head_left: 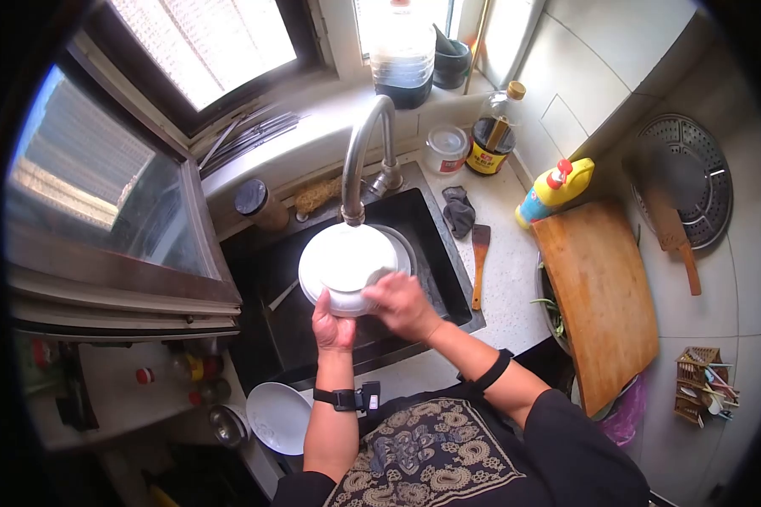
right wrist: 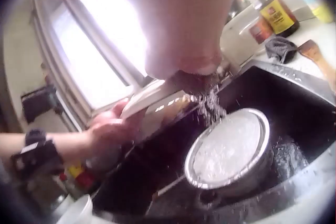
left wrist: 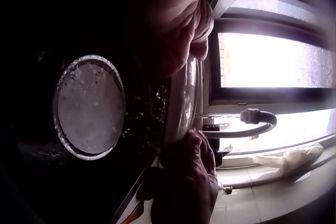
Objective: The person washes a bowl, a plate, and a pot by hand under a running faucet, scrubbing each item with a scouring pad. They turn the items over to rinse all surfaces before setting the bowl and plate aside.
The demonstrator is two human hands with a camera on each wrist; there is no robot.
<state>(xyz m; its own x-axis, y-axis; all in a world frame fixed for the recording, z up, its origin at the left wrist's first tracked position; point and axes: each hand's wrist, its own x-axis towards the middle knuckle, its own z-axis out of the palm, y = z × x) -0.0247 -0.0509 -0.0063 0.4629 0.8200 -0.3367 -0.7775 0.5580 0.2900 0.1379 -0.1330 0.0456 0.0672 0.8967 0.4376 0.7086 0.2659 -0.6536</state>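
A white plate (head_left: 347, 258) is held under the faucet (head_left: 355, 169), over the black sink (head_left: 287, 338). My left hand (head_left: 333, 325) grips its near left rim, the thumb lying along the edge. The right hand (head_left: 404, 304), blurred, has its fingers curled at the plate's right rim; the left wrist view puts this hand (left wrist: 186, 176) on both sides of the edge. Water runs from the spout (left wrist: 251, 116) onto the plate and pours off it. Below stands a round metal basin (right wrist: 228, 150) brimming with water.
A wooden spatula (head_left: 480, 262) and dark cloth (head_left: 458, 211) lie right of the sink. Beyond are a sauce bottle (head_left: 492, 139), a yellow cleaner bottle (head_left: 558, 190) and a cutting board (head_left: 596, 296). Another white plate (head_left: 279, 418) sits at lower left, near the open window (head_left: 135, 228).
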